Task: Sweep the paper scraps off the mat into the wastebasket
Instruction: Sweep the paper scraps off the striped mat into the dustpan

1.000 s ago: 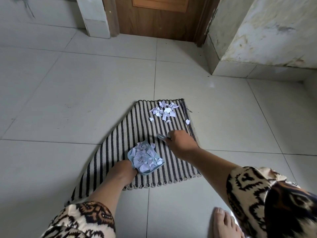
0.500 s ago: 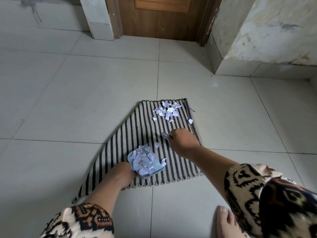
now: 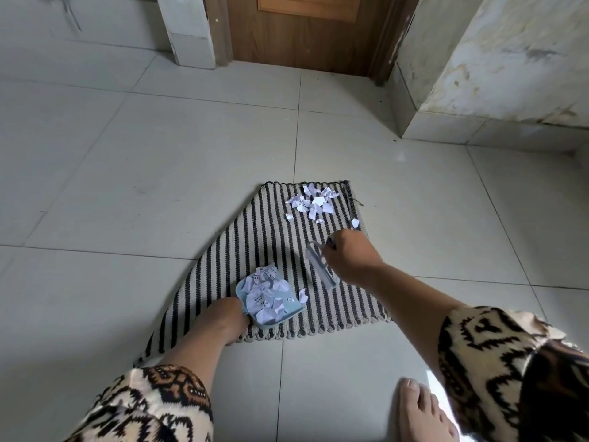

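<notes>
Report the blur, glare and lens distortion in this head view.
Head view: the brush in the right hand is motion-blurred; the dustpan and mat stay sharp; soft glare sits on the floor tile; wide-angle bending curves the tile seams.

the left hand (image 3: pixel 228 317) covers the handle of the small blue dustpan (image 3: pixel 280 306), so the grip itself is unseen. paper scraps (image 3: pixel 261 296) hide most of the pan's floor; their print is too small to read. the brush (image 3: pixel 320 264) in the right hand (image 3: pixel 349 258) is motion-blurred, its bristles indistinct. the bare foot (image 3: pixel 420 413) and both patterned sleeves (image 3: pixel 143 406) run off the bottom edge. the door (image 3: pixel 306 33) is cut at the top.
</notes>
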The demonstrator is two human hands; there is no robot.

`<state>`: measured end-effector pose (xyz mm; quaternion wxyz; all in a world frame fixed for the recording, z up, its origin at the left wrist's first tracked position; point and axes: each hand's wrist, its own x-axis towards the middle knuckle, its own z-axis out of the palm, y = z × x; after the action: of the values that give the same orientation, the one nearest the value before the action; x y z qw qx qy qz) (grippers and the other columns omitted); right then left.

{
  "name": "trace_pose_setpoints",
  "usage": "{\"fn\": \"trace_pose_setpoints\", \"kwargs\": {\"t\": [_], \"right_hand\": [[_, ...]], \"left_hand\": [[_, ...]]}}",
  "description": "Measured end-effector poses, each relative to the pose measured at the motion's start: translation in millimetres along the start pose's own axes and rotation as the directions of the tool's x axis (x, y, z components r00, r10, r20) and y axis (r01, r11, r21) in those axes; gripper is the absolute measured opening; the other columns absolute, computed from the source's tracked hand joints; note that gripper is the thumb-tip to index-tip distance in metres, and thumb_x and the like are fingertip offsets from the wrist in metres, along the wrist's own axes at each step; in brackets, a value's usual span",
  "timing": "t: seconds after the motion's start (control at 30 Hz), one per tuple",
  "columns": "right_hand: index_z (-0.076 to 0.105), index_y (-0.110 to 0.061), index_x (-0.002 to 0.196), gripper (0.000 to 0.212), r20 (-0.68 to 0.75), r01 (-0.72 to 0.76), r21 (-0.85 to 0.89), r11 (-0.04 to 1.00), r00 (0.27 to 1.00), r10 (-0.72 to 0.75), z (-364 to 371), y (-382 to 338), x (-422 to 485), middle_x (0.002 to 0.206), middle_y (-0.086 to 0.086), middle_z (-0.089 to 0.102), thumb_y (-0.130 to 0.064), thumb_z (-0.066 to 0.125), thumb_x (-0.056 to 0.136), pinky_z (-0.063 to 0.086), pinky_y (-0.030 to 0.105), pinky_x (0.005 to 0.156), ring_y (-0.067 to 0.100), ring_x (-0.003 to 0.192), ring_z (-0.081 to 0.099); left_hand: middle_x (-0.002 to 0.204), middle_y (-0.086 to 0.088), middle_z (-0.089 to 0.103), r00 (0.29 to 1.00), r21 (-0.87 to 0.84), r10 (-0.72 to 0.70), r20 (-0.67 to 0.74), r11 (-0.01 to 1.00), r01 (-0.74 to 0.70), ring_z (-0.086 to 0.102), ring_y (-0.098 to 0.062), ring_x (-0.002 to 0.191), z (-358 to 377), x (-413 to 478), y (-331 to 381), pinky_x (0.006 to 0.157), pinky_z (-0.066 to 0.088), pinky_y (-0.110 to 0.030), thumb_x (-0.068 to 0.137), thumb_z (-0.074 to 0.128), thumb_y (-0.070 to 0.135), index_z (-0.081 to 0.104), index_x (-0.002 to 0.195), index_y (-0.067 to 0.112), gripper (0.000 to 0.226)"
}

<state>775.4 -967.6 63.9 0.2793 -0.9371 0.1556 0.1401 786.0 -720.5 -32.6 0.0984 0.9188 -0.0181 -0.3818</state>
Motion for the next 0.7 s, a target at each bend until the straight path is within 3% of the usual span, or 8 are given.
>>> {"fn": "trace_pose_setpoints", "kwargs": {"t": [0.13,0.27,0.33,0.4,0.5,0.6,0.7], "right_hand": [[0.054,-0.016,0.071,0.039,-0.016,-0.055,-0.072,0.996,0.998,0.054,20,1,-10,0.063,0.0,0.058,-0.034,0.043,0.104,0.04,0.02,0.042,0.01,0.05,0.051],[0.056,-0.014,0.072,0.039,-0.062,-0.047,0.017,0.999,0.997,0.048,48,-11,-20,0.07,0.004,0.063,-0.032,0.042,0.103,0.051,0.031,0.05,0.016,0.057,0.057],[0.055,-0.017,0.071,0.037,-0.072,-0.04,0.065,0.997,0.996,0.045,52,-15,-22,0.07,0.003,0.062,-0.033,0.044,0.102,0.047,0.031,0.049,0.015,0.057,0.055],[0.053,-0.018,0.071,0.035,-0.011,-0.033,0.087,0.996,0.999,0.034,52,-17,-22,0.068,0.0,0.059,-0.033,0.045,0.102,0.039,0.026,0.046,0.013,0.054,0.05],[0.054,-0.017,0.075,0.032,0.112,-0.044,0.161,0.986,0.993,0.026,49,-16,-22,0.069,0.0,0.058,-0.031,0.046,0.102,0.039,0.019,0.044,0.01,0.053,0.048],[0.054,-0.014,0.075,0.03,0.145,-0.055,0.246,0.968,0.989,0.019,36,-16,-20,0.068,0.001,0.055,-0.027,0.049,0.102,0.035,0.013,0.039,0.009,0.05,0.044],[0.062,-0.005,0.085,0.029,0.118,-0.06,0.289,0.956,0.993,0.026,14,-15,-15,0.068,0.002,0.055,-0.026,0.051,0.101,0.034,0.011,0.037,0.007,0.047,0.045]], "left_hand": [[0.075,0.0,0.066,1.0,0.052,0.013,-0.021,0.999,-0.012,0.061,-0.016,0.062,-2,1,-1,0.056,0.045,-0.025,0.094,0.052,0.027,0.066,0.079,0.016,0.023],[0.077,0.0,0.066,0.999,0.066,0.037,-0.012,0.997,-0.036,0.063,-0.017,0.069,1,2,-4,0.062,0.049,-0.027,0.093,0.052,0.027,0.068,0.085,0.016,0.021],[0.077,0.0,0.065,0.999,0.047,0.053,-0.003,0.997,-0.053,0.063,-0.017,0.071,2,1,-6,0.064,0.049,-0.028,0.093,0.051,0.028,0.068,0.086,0.016,0.022],[0.074,0.001,0.062,0.997,0.023,0.076,0.002,0.997,-0.076,0.061,-0.017,0.068,2,-1,-5,0.061,0.046,-0.027,0.094,0.048,0.028,0.065,0.084,0.015,0.024],[0.072,0.002,0.06,0.991,-0.006,0.131,0.002,0.991,-0.131,0.058,-0.016,0.066,1,-4,0,0.058,0.042,-0.027,0.096,0.048,0.029,0.061,0.079,0.017,0.025],[0.076,0.003,0.065,0.979,-0.087,0.204,-0.004,0.975,-0.203,0.062,-0.014,0.067,0,-8,5,0.055,0.047,-0.025,0.097,0.051,0.033,0.069,0.093,0.022,0.022],[0.067,0.005,0.059,0.967,-0.176,0.254,-0.017,0.951,-0.253,0.052,-0.01,0.052,-2,-13,12,0.04,0.037,-0.018,0.1,0.048,0.028,0.069,0.096,0.027,0.021]]}}
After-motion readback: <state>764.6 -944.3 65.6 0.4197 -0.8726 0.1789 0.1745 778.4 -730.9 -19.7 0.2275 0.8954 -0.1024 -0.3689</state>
